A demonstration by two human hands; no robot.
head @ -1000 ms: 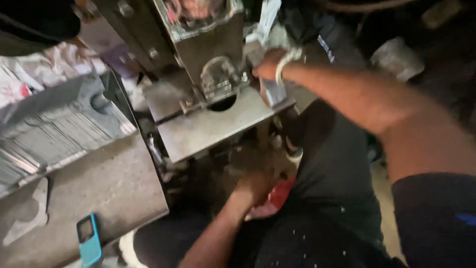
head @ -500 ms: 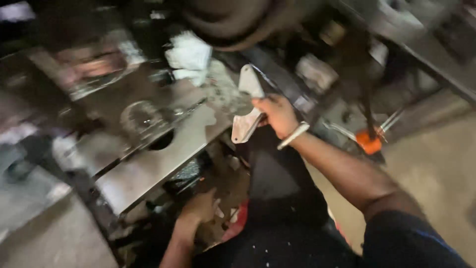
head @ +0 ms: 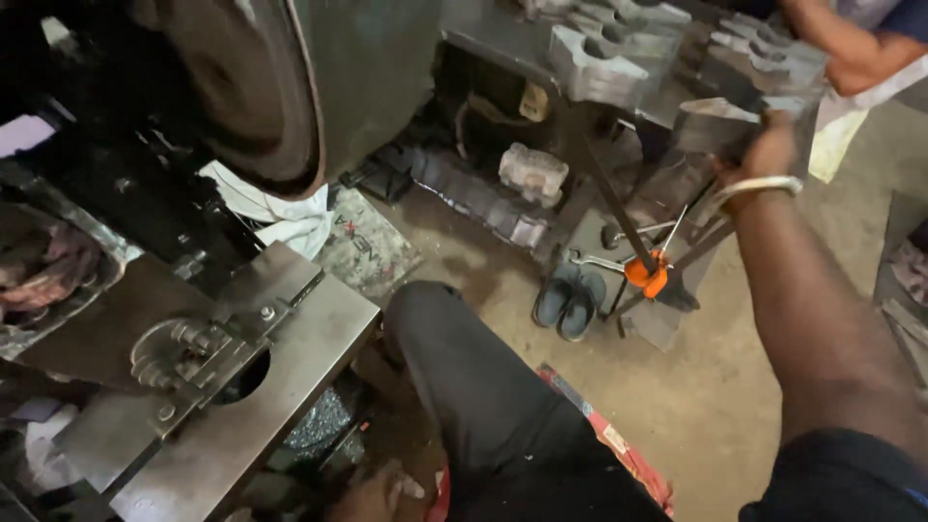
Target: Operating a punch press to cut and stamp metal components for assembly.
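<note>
Beside the press plate point(head: 242, 387), bare floor point(head: 735, 387) lies open toward the slippers point(head: 570, 302). Past them, stacked metal parts point(head: 677, 48) and an orange-handled tool point(head: 646, 275) crowd the way; the gap beneath looks narrow, perhaps blocked.

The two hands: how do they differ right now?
The right hand is stretched far out, up at the stacked metal pieces, and wears a bangle. The left hand hangs low beside the knee, under the steel plate, bare and partly out of frame. Both are ungloved.
</note>
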